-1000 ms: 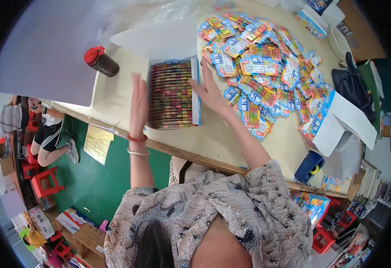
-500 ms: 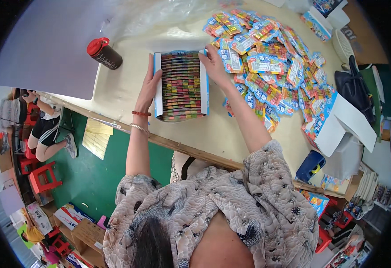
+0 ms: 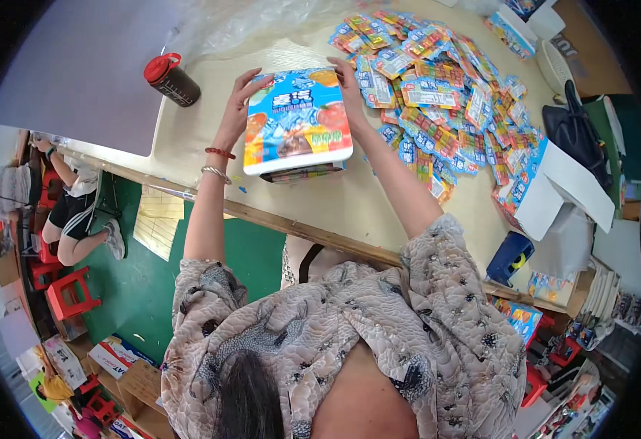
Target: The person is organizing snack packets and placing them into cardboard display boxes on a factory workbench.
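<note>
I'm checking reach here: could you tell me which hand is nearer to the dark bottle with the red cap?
Left. The left hand grips the box's left edge, close beside the bottle; the right hand holds the box's far right corner.

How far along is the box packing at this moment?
Done: the blue box looks filled, with packets showing under its front edge, and its printed lid is down. In hand: left hand and right hand grip its far corners. Left: the large pile of loose packets on the table.

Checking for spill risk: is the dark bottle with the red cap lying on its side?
No, the bottle stands upright on the table, red cap on top.
</note>
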`<state>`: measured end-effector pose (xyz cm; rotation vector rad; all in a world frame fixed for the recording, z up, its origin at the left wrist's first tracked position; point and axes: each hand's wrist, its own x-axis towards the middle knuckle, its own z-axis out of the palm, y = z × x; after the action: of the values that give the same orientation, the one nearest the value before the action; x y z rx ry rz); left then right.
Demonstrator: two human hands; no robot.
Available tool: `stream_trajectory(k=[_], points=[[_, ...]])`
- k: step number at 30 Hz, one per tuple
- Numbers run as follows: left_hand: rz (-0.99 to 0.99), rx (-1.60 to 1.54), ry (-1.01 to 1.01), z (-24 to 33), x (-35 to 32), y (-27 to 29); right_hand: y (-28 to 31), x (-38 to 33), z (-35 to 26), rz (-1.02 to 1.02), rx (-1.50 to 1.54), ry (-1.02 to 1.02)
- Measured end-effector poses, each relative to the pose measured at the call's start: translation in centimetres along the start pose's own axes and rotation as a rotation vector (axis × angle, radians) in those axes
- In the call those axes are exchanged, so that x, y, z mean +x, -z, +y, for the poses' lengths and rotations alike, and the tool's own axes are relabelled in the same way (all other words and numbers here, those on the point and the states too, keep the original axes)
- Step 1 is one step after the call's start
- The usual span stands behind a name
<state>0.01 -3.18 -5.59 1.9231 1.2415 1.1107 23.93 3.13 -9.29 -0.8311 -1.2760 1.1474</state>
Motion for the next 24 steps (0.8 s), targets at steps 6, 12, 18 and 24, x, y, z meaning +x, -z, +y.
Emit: stream_trajectory(k=[6, 12, 18, 24], points=[[0.023, 0.568, -0.047, 2.6, -1.4, 0.7, 1.5, -1.1, -1.5, 0.012, -0.531, 0.277], [-0.099, 0.246, 0.189, 7.9, -7.2, 0.6, 4.1, -7.6, -8.9, -0.240, 0.153, -0.409], [0.094, -0.208, 0.480, 11.8, -10.3, -2.0, 3.8, -11.3, -14.9, -0.385, -0.050, -0.551], [0.075, -0.541, 0.465, 12.8, -11.1, -1.4, 4.4, -11.5, -15.0, -0.518, -0.060, -0.383]])
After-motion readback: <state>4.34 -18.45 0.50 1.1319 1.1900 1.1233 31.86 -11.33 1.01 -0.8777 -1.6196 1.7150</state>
